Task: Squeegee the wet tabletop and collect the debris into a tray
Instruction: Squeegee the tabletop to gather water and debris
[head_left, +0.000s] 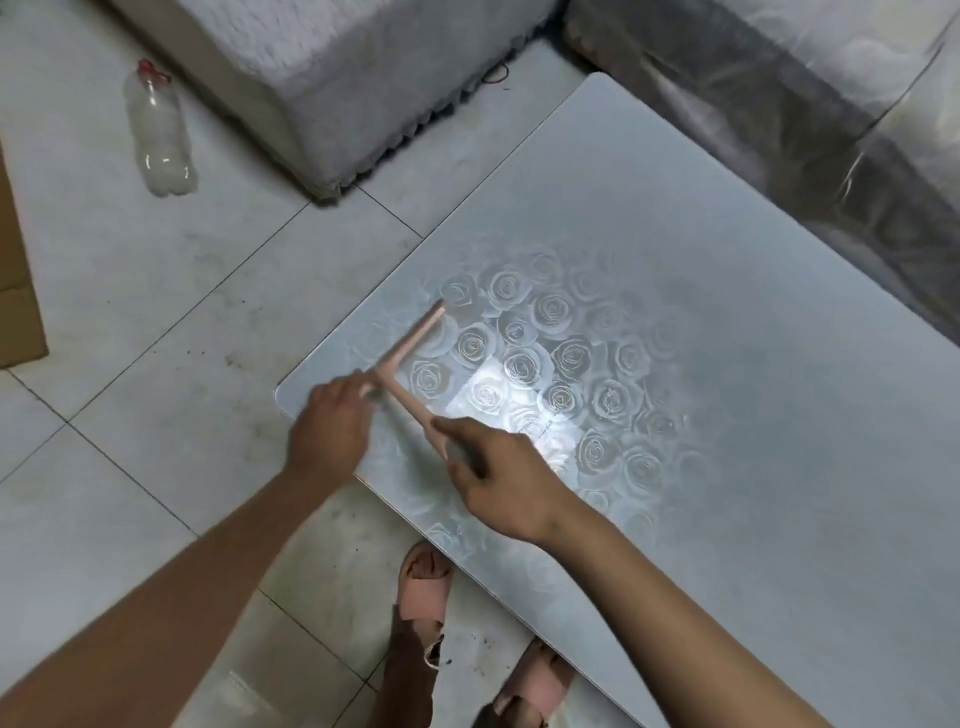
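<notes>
The pink squeegee lay on the tabletop near its left corner, T-shaped, its blade running from the rose pattern back toward the table's left edge and its handle slanting toward the person. The right hand gripped the handle's near end, fingers curled round it and the forefinger stretched along the shaft. The left hand met the blade's near end close to the table's edge; it was blurred, and whether its bent fingers held the blade or only touched it could not be told. A bright glare lay on the roses just right of the handle. On the floor a clear bottle lay well left of the table, with cardboard at the left border. Pink slippers stood beside the table's near edge.
</notes>
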